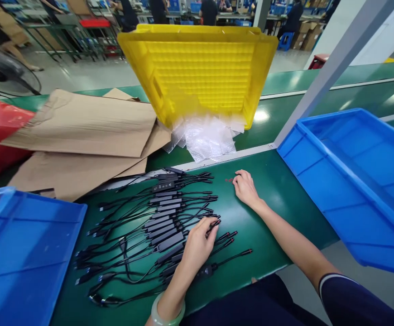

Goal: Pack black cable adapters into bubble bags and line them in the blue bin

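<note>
Several black cables with slim box-shaped modules (170,243) lie side by side in a row on the green table. My left hand (199,242), with a pale bangle at the wrist, is closed around the plug end of one black cable (213,223). Small red rings (229,180) lie on the tabletop, and the fingertips of my right hand (246,188) are pinched together right beside them. Whatever sits between those fingertips is too small to make out. Near my left hand, several cable ends carry a red band, as on the nearest cable's plug (250,251).
A yellow crate (204,68) stands tilted behind clear plastic bags (210,138). Flat cardboard sheets (88,127) lie at the back left, by a red bag (0,131). Blue crates flank me, left (23,258) and right (346,181). A grey post (333,63) rises at right.
</note>
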`<action>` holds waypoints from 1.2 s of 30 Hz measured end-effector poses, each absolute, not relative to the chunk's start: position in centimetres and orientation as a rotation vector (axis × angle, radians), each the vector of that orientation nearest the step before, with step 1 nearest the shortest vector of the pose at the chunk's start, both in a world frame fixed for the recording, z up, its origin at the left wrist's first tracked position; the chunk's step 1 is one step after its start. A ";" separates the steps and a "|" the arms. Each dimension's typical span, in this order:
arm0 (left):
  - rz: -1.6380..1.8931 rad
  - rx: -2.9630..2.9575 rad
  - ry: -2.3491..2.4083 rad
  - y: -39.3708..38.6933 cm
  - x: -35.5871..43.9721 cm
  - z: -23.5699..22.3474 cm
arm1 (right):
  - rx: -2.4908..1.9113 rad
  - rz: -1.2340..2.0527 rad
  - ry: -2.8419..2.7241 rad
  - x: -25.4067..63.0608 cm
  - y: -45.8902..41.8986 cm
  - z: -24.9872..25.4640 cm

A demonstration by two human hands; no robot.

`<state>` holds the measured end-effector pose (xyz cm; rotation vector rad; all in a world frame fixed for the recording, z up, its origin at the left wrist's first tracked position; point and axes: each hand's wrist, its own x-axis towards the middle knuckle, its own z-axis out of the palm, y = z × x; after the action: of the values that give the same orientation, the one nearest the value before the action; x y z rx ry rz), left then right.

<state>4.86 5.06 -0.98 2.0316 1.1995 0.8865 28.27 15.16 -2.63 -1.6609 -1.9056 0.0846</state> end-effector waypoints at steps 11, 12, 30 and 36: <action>0.903 2.233 1.128 5.1 4.7 -1.4 | -1.526 0.243 -1.847 26.9 12.9 -2.3; 0.942 2.252 1.156 5.2 4.7 -1.6 | -1.511 0.269 -1.850 26.6 12.6 -2.3; 0.920 2.420 1.422 5.2 5.1 -2.7 | -1.416 0.390 -1.837 25.9 12.1 -2.5; 0.860 2.415 1.462 5.0 5.3 -2.5 | -1.195 0.484 -1.857 22.6 11.0 0.9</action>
<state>5.31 4.98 -2.48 2.4149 1.4616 0.8595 22.63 11.04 0.90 -1.1952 -1.8572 0.4842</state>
